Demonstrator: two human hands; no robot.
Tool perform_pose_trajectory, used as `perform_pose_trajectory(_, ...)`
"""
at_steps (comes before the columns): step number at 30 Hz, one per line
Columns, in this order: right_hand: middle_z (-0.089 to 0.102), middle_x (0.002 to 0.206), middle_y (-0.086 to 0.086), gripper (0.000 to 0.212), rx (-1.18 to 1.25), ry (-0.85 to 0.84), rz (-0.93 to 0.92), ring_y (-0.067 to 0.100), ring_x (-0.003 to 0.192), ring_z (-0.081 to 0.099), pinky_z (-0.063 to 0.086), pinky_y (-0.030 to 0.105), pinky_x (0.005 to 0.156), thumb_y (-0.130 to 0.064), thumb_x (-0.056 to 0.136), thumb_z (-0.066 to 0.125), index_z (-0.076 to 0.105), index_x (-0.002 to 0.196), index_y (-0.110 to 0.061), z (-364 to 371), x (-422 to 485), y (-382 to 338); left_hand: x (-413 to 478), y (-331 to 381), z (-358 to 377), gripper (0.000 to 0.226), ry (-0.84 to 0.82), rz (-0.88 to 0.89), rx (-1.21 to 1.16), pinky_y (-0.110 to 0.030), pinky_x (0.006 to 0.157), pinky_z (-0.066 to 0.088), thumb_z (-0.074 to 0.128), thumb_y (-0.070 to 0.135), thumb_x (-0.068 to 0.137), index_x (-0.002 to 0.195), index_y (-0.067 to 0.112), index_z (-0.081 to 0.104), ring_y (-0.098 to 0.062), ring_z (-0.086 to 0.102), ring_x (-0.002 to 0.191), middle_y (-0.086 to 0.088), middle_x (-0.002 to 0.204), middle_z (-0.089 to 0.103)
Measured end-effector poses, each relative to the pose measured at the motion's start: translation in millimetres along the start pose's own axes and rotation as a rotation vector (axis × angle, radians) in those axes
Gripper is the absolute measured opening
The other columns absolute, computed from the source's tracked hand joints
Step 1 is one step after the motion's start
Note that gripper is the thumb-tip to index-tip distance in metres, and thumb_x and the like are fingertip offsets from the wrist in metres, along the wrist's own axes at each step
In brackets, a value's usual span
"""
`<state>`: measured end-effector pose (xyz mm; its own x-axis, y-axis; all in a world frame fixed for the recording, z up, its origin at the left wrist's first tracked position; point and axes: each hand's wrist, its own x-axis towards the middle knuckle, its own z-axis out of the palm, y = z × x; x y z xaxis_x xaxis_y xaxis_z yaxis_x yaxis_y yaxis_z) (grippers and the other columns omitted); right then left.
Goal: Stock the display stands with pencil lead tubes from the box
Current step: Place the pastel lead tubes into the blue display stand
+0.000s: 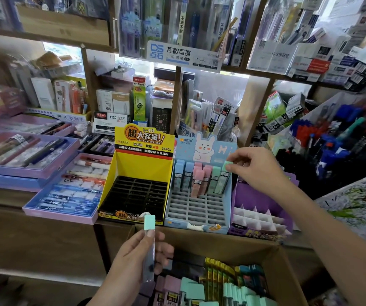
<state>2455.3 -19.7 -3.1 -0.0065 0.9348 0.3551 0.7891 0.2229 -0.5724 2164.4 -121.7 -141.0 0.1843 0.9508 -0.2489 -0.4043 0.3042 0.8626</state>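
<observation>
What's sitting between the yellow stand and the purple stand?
In the head view, the blue bunny stand sits between the yellow stand and the purple stand, with pastel lead tubes in its back rows.

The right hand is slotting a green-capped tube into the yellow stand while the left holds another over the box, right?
Wrong stand: in the head view the right hand puts its green-capped tube into the blue stand; the yellow stand has empty slots. The left hand does hold another tube over the box.

Purple pen trays (23, 172) at left, wooden shelving (176, 100) of boxed stationery behind, blue and red pens (303, 131) at right
</observation>
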Motion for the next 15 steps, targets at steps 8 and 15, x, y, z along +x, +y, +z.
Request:
perform_pose_trajectory(8, 0.069, 0.079, -0.013, 0.007, -0.106, -0.016, -0.009, -0.009, 0.076, 0.058, 0.04, 0.001, 0.067, -0.02, 0.082, 0.086, 0.08, 0.086, -0.021, 5, -1, 12, -3, 0, 2, 0.032, 0.008, 0.001, 0.027, -0.027, 0.041, 0.041, 0.049, 0.021, 0.1, 0.104, -0.009, 0.06, -0.025, 0.059, 0.052, -0.024, 0.074, 0.067)
perform_pose_trajectory(15, 0.072, 0.083, -0.013, 0.008, -0.116, -0.067, -0.025, -0.004, 0.08, 0.062, 0.038, 0.007, 0.067, -0.021, 0.083, 0.084, 0.078, 0.084, -0.025, 4, -1, 13, -2, 1, 4, 0.031, 0.013, 0.001, 0.034, -0.028, 0.041, 0.04, 0.048, 0.019, 0.101, 0.103, -0.009, 0.06, -0.026, 0.057, 0.052, -0.025, 0.073, 0.066)
